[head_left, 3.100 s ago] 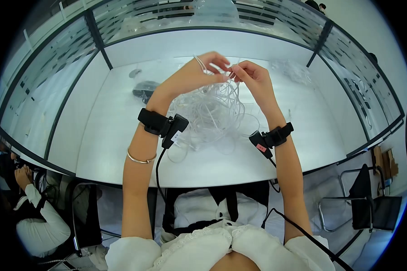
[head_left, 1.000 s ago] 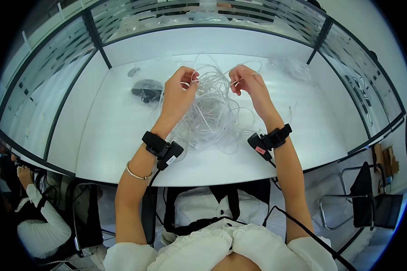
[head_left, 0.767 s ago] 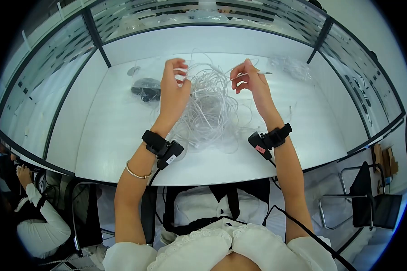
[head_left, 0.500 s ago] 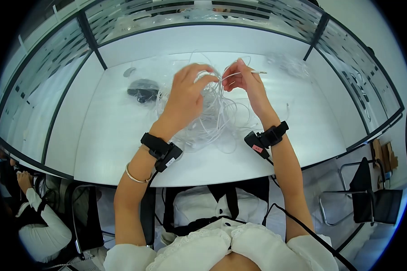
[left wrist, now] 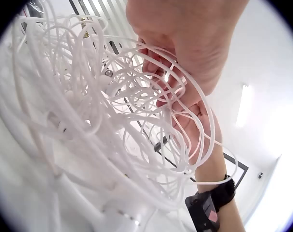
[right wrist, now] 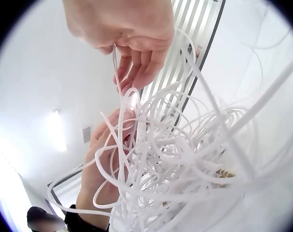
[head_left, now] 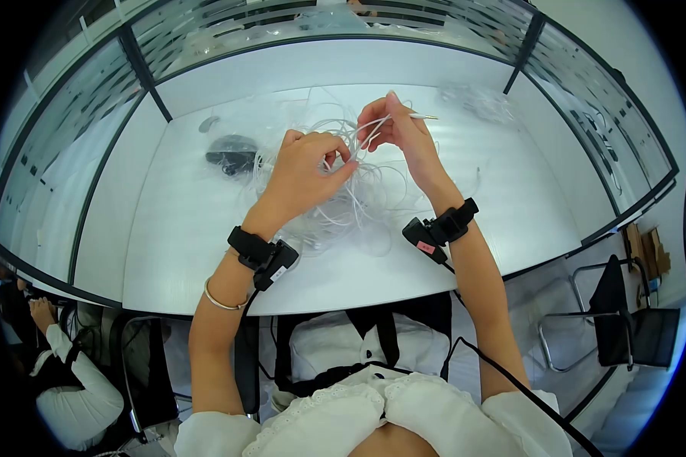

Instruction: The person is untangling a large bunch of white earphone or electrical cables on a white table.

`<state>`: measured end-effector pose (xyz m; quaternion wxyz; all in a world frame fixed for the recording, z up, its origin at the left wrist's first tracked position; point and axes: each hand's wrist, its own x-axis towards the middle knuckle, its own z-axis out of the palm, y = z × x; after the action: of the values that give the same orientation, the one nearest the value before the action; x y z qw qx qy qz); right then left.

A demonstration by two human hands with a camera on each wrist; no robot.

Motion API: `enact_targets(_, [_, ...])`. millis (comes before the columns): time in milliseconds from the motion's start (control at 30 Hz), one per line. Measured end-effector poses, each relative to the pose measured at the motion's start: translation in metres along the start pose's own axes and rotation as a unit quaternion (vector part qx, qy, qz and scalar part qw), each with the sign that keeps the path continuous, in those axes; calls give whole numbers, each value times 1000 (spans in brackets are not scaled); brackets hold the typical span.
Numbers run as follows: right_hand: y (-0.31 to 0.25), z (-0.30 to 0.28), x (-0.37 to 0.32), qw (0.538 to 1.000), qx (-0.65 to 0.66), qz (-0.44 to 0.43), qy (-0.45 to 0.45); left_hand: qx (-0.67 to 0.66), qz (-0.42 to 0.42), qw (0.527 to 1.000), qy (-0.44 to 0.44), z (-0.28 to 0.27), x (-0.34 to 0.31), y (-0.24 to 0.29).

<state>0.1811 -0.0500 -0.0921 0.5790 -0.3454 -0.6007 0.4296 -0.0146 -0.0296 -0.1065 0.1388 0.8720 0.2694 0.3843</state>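
The right grip [head_left: 405,135] pinches a white strand in the head view, above the far right of the cable tangle [head_left: 356,204], the strand's metal-tipped plug [head_left: 425,116] sticking out to the right. The left grip [head_left: 303,174] curls its fingers on strands over the tangle's left side. The tangle lies on the worktop [head_left: 198,263], a dark wrapped item [head_left: 232,154] left of it. In the left wrist view, loops surround the left fingers. In the right wrist view, a thin strand runs from the right grip down to the tangle.

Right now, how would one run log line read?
left hand: fingers curled among tangled white cables | right hand: holding white cable, plug end jutting out | bagged dark object: left of tangle
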Motion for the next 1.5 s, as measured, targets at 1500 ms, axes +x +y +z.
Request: enact_targets(1500, [-22, -16, -1, 989, 98, -40, 101, 227, 9, 972, 61, 7, -9, -27])
